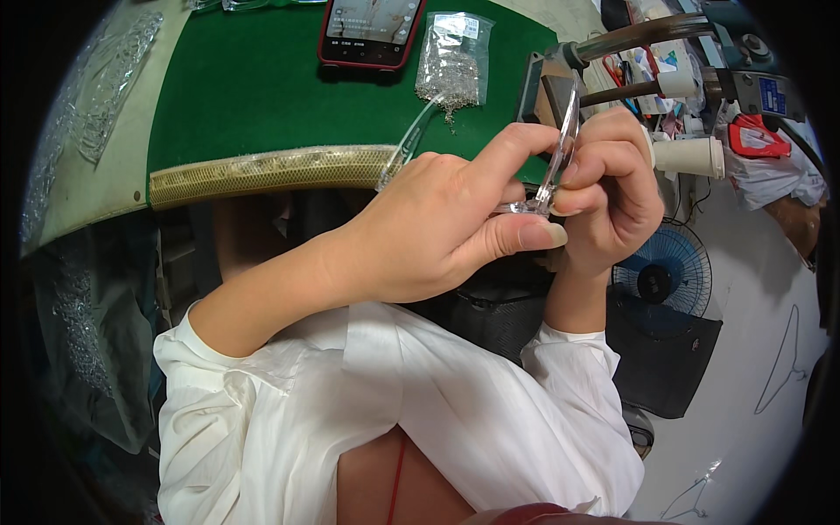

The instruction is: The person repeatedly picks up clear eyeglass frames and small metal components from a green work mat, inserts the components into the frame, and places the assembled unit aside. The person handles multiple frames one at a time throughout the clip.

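A clear plastic eyeglass frame (567,131) is held between my two hands above the front right of the green work mat. One see-through temple rises by my right fingertips; another slants out beyond the back of my left hand. My left hand (420,223) is closed on the frame from the left, thumb below and index finger stretched across to the upright temple. My right hand (617,188) pinches the frame near the hinge corner, its fingers curled. Whatever small part may lie between the fingertips is hidden. Just behind the hands stands a dark block-shaped fixture (551,92).
The green mat (254,87) has a gold mesh strip (271,173) along its near edge. On it lie a phone (367,35) and a clear bag of tiny metal parts (452,66), some spilled. Clear plastic pieces (118,83) sit left. A fan (662,271) stands lower right.
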`<action>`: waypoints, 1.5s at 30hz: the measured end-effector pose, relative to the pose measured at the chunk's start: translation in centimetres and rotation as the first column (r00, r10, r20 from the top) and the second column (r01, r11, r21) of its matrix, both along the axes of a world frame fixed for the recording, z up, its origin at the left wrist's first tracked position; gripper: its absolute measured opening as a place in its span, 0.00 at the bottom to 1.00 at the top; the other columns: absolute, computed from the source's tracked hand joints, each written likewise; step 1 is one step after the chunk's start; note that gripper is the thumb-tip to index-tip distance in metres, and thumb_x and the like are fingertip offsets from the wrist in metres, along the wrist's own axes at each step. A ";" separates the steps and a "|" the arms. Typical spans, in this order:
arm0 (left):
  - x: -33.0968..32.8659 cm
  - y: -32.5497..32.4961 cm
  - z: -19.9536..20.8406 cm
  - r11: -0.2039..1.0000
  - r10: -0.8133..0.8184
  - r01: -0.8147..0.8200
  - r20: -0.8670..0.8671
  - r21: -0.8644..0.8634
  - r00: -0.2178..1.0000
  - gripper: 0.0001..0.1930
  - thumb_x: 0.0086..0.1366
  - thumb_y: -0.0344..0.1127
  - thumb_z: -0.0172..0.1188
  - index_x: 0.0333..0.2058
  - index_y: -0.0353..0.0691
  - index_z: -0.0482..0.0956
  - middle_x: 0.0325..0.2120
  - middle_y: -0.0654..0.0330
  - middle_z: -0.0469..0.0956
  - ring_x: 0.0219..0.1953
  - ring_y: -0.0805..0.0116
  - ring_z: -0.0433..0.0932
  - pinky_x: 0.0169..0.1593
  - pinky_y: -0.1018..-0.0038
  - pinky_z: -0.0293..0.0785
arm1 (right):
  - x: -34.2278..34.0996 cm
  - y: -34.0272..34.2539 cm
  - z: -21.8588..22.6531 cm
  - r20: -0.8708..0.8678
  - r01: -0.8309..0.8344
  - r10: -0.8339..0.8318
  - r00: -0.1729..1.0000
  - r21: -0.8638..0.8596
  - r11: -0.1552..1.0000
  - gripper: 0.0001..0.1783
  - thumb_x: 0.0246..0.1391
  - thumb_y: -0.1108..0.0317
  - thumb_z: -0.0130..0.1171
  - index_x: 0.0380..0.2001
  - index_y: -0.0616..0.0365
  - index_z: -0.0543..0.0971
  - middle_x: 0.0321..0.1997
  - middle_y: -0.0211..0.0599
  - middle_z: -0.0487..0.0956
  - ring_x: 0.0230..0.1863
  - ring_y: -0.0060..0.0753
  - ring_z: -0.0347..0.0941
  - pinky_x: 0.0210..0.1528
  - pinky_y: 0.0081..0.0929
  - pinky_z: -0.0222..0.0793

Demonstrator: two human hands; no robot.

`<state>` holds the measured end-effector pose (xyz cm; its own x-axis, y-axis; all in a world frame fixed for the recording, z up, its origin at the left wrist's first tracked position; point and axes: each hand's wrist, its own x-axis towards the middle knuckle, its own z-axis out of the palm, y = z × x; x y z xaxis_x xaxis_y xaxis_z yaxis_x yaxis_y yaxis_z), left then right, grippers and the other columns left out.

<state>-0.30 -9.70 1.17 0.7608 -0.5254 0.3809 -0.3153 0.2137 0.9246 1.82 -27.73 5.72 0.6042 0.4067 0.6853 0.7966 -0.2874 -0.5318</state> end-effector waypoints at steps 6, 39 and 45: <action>-0.2 -0.7 -0.3 0.985 -0.054 0.037 -0.095 -0.168 0.994 0.29 0.65 0.51 0.52 0.54 0.33 0.57 0.16 0.54 0.73 0.20 0.50 0.74 0.24 0.65 0.66 | 0.0 0.3 -0.2 0.035 -0.001 0.000 0.999 0.027 1.000 0.14 0.38 0.64 0.69 0.22 0.62 0.77 0.25 0.34 0.73 0.26 0.24 0.65 0.25 0.17 0.57; 8.3 -10.1 2.0 0.846 0.171 -0.480 0.733 0.233 0.658 0.14 0.63 0.39 0.55 0.24 0.35 0.69 0.14 0.52 0.74 0.18 0.51 0.76 0.23 0.62 0.71 | 3.3 -9.5 1.7 -0.454 0.240 -0.068 0.888 0.333 0.912 0.10 0.55 0.66 0.61 0.33 0.63 0.79 0.32 0.26 0.76 0.36 0.19 0.70 0.45 0.17 0.63; 10.2 -13.9 2.8 0.814 0.195 -0.524 0.732 0.251 0.653 0.12 0.63 0.39 0.55 0.25 0.37 0.69 0.15 0.54 0.74 0.18 0.53 0.75 0.22 0.62 0.68 | 5.6 -11.9 1.8 -0.415 0.400 -0.215 0.884 0.435 0.807 0.12 0.53 0.63 0.64 0.33 0.61 0.78 0.31 0.27 0.77 0.36 0.19 0.71 0.45 0.20 0.65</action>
<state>9.95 -23.61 3.96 0.5638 -0.4881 0.6662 -0.8235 -0.3941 0.4081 7.42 -39.67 7.49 0.8623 -0.1789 0.4737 0.4609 -0.1102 -0.8806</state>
